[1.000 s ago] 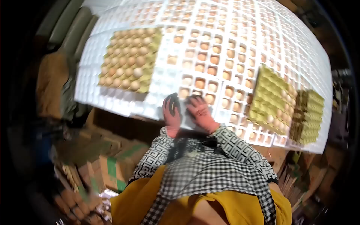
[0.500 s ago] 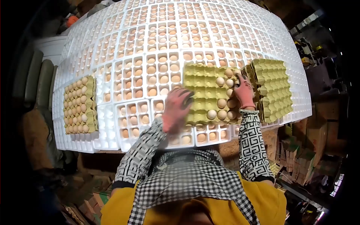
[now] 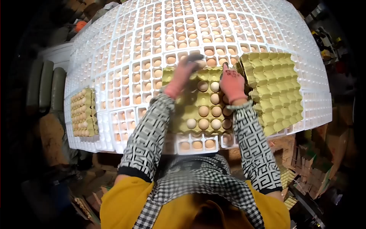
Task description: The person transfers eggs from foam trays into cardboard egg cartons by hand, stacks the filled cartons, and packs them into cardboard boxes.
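Head view: my left hand, glove blurred, over the far edge of the dimpled yellow pulp tray; can't tell its grip. My right hand, forefinger extended, at its right side, grip hidden. Smooth oval eggs part-fill it. Gridded white trays underneath; bumpy pulp stack right.

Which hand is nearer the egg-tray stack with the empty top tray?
The right. The right hand is just beside the left side of that egg-tray stack; the left hand is farther left, at the far edge of the partly filled egg tray.
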Tool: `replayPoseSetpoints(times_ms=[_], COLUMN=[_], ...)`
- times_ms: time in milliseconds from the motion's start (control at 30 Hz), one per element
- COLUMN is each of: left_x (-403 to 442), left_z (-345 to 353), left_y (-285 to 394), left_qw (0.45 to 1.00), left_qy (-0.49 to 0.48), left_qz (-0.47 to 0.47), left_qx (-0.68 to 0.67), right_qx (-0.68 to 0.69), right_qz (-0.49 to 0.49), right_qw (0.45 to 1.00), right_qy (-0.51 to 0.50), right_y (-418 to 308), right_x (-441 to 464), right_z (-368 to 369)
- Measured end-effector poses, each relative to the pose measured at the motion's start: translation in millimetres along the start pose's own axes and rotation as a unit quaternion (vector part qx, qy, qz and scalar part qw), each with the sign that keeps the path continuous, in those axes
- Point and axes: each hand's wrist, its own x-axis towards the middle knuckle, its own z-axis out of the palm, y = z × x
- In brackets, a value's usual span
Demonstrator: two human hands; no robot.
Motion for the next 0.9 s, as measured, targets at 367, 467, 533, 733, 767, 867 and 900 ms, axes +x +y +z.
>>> replayPoseSetpoints(times_ms=[367,467,533,733,767,867,900], left_x=[7.4,3.7,-23.3,-136.2,-141.9,-144.8,-142.4], left_z=[68.8,35.7,2.1,-78.3,-67.3,-37.3,-25.7], left_y=[-22.1,-15.5,3.2,-16.6,-7.4,-3.2,-3.5], left_qw=[0.598,0.751,0.928,0.997,0.988,0.986,0.946], left_qy=[-0.204,-0.166,-0.101,-0.016,-0.023,-0.026,-0.058], left_qz=[0.078,0.101,-0.009,-0.079,-0.114,-0.083,-0.017], left_qx=[0.771,0.631,0.359,0.001,-0.106,0.14,0.318], right_qx=[0.735,0.811,0.808,-0.076,-0.086,-0.103,-0.074], right_qz=[0.057,-0.088,0.007,-0.086,-0.081,-0.061,-0.071], right_qw=[0.671,0.575,0.587,0.988,0.984,0.978,0.988], right_qy=[0.082,0.058,-0.04,-0.101,-0.132,-0.173,-0.115], right_y=[9.8,22.6,11.3,9.6,18.5,9.2,8.1], right_x=[-35.6,-23.7,-20.0,-3.4,-2.6,-11.4,-17.2], right_z=[-92.1,-101.6,-133.7,-2.8,17.6,-12.1,-15.1])
